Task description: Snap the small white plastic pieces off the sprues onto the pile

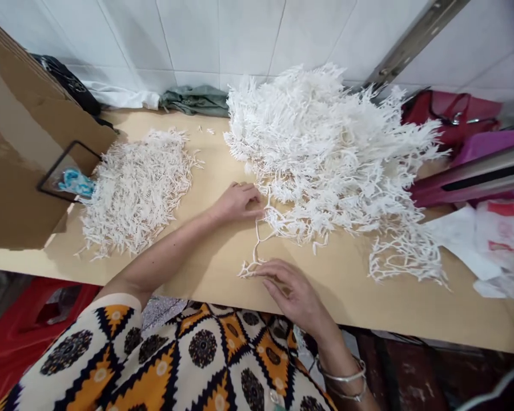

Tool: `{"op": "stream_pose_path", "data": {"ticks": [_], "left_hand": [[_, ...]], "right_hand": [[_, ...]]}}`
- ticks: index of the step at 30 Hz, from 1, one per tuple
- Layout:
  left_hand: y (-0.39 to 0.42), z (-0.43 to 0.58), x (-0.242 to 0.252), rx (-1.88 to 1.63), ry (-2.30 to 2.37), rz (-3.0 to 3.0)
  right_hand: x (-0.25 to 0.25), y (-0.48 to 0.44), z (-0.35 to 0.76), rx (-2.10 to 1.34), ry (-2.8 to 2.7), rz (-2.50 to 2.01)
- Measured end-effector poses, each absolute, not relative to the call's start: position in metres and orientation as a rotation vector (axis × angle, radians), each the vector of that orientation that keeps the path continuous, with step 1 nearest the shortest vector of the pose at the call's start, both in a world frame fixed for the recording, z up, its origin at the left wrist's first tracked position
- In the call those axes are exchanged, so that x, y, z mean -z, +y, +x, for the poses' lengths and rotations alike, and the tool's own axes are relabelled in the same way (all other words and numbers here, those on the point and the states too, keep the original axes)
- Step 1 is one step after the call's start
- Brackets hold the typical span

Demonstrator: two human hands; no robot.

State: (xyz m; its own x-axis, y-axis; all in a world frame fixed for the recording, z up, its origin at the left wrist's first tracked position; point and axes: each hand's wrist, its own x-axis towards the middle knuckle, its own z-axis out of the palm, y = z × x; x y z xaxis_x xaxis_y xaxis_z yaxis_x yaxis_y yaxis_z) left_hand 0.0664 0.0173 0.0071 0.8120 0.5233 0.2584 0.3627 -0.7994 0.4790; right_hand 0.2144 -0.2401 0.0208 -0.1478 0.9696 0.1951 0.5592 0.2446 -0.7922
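Observation:
At the lower left edge of a big heap of white branched plastic strands (pixel 334 142), my left hand (pixel 240 201) has its fingers curled in, closed on part of a strand. From there a thin white branched strand (pixel 257 242) trails toward me over the table. My right hand (pixel 297 294) lies lower, its fingertips touching or just beside that strand's forked end. Its fingers are stretched out and the thumb is apart from them. Left of my left forearm spreads a flatter pile of small loose white pieces (pixel 137 191).
The wooden table (pixel 214 268) meets a tiled wall. A cardboard box (pixel 34 142) stands at the left, with a black wire frame and a blue-white item (pixel 76 182) beside it. A red bag (pixel 458 114), a metallic tube (pixel 480 171) and plastic packaging (pixel 503 240) are at the right.

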Motion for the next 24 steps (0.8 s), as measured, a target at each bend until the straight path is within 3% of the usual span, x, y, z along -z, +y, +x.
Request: {"op": "stream_pose_path", "data": {"ticks": [4,8,16,24], "left_hand": [[-0.002,0.074,-0.008,-0.451,0.791,2.542],[-0.012,0.076,-0.006,-0.613,0.888,2.293],[-0.002,0.067,-0.002,-1.173,0.882,1.096],[-0.006,0.056,-0.008,-1.090,0.914,0.885]], "right_hand": [[-0.034,-0.226,0.251,-0.603,-1.942,-1.395],[-0.038,-0.204,0.275,-0.541,-1.967,-1.384],[0.007,-0.182,0.281,-0.221,-1.959,-1.474],[0.008,-0.188,0.283,-0.119,-2.107,-1.427]]}}
